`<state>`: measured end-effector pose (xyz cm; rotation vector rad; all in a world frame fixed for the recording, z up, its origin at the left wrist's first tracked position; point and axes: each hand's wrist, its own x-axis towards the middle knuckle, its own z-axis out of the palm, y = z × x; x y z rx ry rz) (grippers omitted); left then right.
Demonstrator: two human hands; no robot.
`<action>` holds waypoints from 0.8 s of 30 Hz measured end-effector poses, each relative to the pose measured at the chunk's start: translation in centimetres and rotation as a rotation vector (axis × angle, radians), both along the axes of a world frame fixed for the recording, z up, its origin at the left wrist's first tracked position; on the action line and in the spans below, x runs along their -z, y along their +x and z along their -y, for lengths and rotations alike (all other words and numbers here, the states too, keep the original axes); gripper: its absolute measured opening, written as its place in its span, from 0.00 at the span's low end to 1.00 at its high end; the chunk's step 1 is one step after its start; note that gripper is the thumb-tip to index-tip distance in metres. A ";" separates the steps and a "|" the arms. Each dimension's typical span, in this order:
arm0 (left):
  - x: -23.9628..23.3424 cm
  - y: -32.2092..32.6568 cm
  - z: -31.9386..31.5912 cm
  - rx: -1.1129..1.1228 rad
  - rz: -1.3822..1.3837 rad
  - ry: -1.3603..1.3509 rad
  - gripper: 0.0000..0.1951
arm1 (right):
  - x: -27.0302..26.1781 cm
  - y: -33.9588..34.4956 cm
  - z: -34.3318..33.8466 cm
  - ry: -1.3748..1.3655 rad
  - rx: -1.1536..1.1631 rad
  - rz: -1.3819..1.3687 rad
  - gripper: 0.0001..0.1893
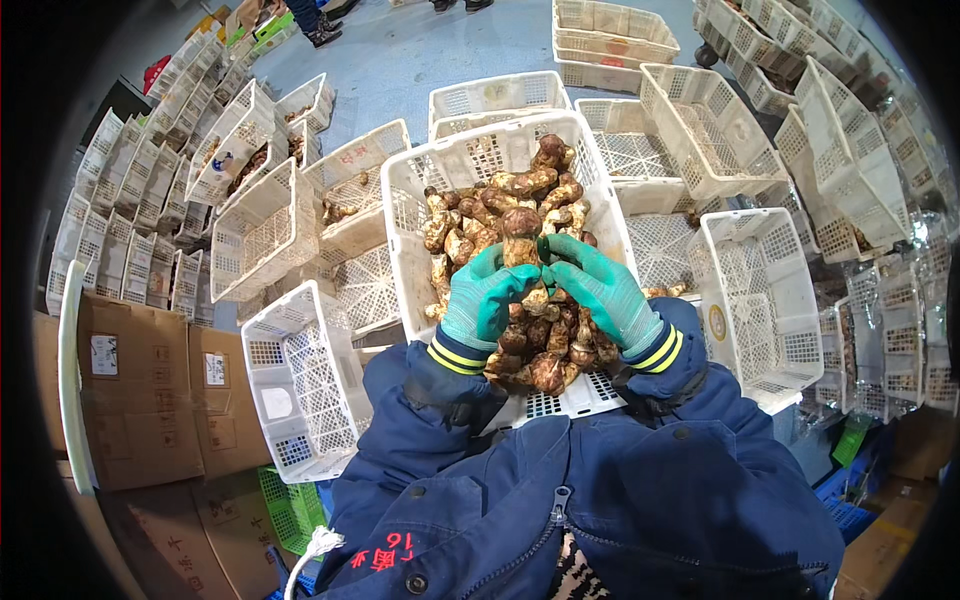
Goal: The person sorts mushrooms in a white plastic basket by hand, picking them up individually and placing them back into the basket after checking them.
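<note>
Over a white plastic crate (pixel 409 195) my left hand (pixel 487 296), in a green-coated glove, grips a thick-stemmed mushroom (pixel 522 231) by its stem. The mushroom's round brown cap points away from me, and its stem is pale and scaly. My right hand (pixel 604 292), gloved the same way, has its fingertips drawn together at the stem's right side, close to my left thumb. Whether those fingertips pinch the stem or something small is hidden. Many similar mushrooms (pixel 547 371) lie heaped in the crate below both hands.
Perforated white crates surround me, including one at left (pixel 322 375), one at right (pixel 765 315) and a stack ahead (pixel 615 37). Rows of crates line both sides. Cardboard boxes (pixel 142 390) and a green crate (pixel 296 510) stand at lower left. A person's shoes (pixel 324 31) show on the blue floor (pixel 405 52).
</note>
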<state>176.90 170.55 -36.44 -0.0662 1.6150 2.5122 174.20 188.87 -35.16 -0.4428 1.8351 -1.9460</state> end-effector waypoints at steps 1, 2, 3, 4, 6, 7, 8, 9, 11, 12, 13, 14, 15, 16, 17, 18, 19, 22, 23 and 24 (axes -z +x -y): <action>0.3 0.1 0.1 -0.007 -0.021 -0.013 0.07 | 0.3 0.1 0.3 -0.002 -0.002 -0.002 0.25; 0.5 0.0 0.1 -0.026 0.039 0.047 0.08 | 0.5 0.2 0.9 0.013 0.056 0.006 0.27; 0.6 0.0 -0.1 -0.026 0.039 0.048 0.08 | 0.5 0.3 1.3 0.031 0.117 0.015 0.29; 0.6 0.1 -0.3 -0.012 0.074 0.020 0.11 | -0.3 0.0 1.5 0.005 0.088 0.134 0.32; 0.0 0.2 -0.3 0.122 0.024 -0.118 0.15 | 0.5 -1.6 2.0 -0.086 0.114 0.036 0.33; 0.2 0.1 0.2 0.259 -0.043 -0.242 0.16 | 0.5 -2.2 2.2 -0.178 0.139 -0.064 0.33; 0.5 0.3 0.5 0.390 -0.119 -0.357 0.17 | 0.1 -1.8 1.1 -0.214 0.026 0.111 0.30; 2.7 1.4 0.7 0.367 0.062 0.001 0.19 | -1.0 -1.8 1.4 -0.131 -0.080 0.108 0.27; 2.1 3.7 -0.2 0.362 0.118 0.531 0.22 | -1.7 -1.4 1.4 -0.221 -0.186 0.145 0.25; 1.7 4.2 -0.7 0.426 0.185 0.751 0.24 | -1.9 -1.0 1.1 -0.277 -0.159 0.134 0.25; 2.0 4.7 -1.0 0.482 0.179 0.825 0.24 | -1.6 -0.6 1.4 -0.332 -0.145 0.146 0.25; 2.0 5.2 -1.3 0.429 0.170 0.791 0.23 | -1.6 -0.6 1.6 -0.406 -0.175 0.117 0.25; 1.9 5.7 -1.4 0.362 0.171 0.761 0.23 | -2.3 -0.4 1.5 -0.367 -0.225 0.118 0.24; 1.5 5.8 -1.2 0.356 0.103 0.712 0.23 | -2.3 -0.5 1.6 -0.380 -0.240 0.099 0.24; 1.5 5.6 -1.0 0.356 0.098 0.709 0.23 | -2.4 -0.5 1.6 -0.392 -0.255 0.079 0.24; 1.4 5.3 -0.8 0.358 0.051 0.612 0.22 | -2.2 -0.6 1.7 -0.388 -0.255 0.064 0.25; 1.2 5.1 -0.8 0.358 0.004 0.514 0.22 | -2.0 -0.6 1.7 -0.383 -0.256 0.049 0.25; 0.1 5.1 -1.0 0.203 -0.046 0.326 0.18 | -0.3 -0.5 2.2 -0.331 -0.135 0.026 0.29; 0.0 4.9 -0.7 0.150 -0.071 0.195 0.18 | 0.4 -0.3 2.3 -0.245 -0.024 0.018 0.32; 0.1 4.6 -0.2 0.072 -0.085 0.074 0.18 | 0.3 0.2 2.4 -0.155 0.027 0.014 0.35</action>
